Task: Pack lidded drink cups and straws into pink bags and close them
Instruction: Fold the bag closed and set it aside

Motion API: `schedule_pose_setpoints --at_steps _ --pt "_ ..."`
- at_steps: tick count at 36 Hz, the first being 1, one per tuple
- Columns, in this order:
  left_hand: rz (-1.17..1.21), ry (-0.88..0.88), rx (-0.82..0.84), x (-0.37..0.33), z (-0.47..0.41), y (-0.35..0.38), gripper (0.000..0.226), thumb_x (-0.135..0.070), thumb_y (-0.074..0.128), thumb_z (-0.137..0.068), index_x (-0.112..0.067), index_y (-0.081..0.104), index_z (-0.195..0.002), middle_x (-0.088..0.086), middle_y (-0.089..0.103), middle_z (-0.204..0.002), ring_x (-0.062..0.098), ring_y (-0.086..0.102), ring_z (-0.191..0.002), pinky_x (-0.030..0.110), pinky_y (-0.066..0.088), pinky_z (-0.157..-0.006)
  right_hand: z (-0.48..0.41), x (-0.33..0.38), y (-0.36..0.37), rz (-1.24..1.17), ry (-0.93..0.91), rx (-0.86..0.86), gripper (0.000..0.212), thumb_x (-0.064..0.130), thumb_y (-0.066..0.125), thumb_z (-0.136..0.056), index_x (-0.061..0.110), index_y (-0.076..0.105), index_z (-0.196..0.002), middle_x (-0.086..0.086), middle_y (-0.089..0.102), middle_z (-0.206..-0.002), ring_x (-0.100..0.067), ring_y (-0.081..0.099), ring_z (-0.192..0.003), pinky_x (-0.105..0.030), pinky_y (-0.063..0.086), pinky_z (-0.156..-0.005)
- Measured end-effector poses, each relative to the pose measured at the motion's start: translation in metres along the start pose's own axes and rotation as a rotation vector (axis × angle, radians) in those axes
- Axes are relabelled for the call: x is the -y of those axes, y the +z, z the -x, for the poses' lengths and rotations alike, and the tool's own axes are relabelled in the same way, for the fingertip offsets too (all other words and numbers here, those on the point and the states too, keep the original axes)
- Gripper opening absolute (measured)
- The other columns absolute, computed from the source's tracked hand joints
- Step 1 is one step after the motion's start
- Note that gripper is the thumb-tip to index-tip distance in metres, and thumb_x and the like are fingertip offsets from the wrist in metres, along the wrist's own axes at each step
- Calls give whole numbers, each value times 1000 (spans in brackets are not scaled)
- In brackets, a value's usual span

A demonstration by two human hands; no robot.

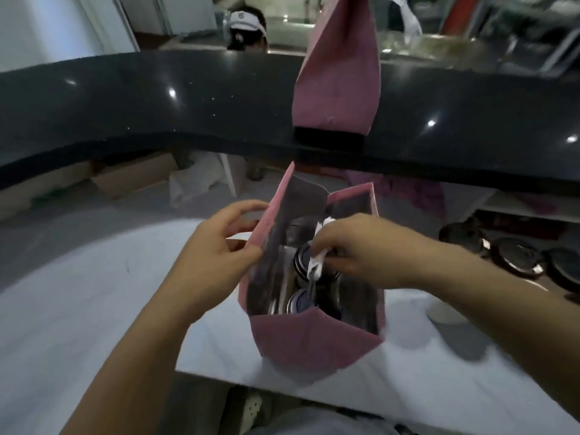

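Observation:
An open pink bag [314, 340] stands on the white worktop in front of me. Inside it I see the dark lids of drink cups [299, 301]. My left hand [216, 249] pinches the bag's left rim and holds the mouth apart. My right hand [354, 249] is over the bag's opening, fingers closed on white paper-wrapped straws [315, 266] that point down into the bag. A second pink bag [339, 73], folded shut at the top, stands on the black counter behind.
The black counter [157, 105] curves across the view beyond the worktop [78, 309]. A person in a white visor [248, 26] is behind it. Dark round lids [514, 255] lie at the right. Cardboard boxes [135, 177] sit under the counter.

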State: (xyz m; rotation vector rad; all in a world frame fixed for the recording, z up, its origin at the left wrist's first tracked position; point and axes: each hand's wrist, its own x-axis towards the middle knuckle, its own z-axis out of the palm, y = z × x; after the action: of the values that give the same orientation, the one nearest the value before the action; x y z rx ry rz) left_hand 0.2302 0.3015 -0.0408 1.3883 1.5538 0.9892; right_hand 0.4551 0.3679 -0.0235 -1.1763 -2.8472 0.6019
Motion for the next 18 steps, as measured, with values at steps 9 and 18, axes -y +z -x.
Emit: schedule_pose_setpoints --at_steps 9,18 --pt "72 51 151 19 -21 -30 45 -12 73 -89 -45 64 -118 -19 71 -111 11 71 -97 29 63 -73 -71 31 44 100 219 74 31 15 57 -93 25 69 -119 -5 68 -120 -28 66 -105 -40 55 -88" --pt "146 109 244 33 -42 -42 42 -8 74 -87 -45 65 -106 -24 72 -102 -1 68 -99 15 58 -72 -58 48 38 -34 283 119 33 23 59 -97 27 63 -130 6 67 -123 -12 63 -101 -34 54 -92"
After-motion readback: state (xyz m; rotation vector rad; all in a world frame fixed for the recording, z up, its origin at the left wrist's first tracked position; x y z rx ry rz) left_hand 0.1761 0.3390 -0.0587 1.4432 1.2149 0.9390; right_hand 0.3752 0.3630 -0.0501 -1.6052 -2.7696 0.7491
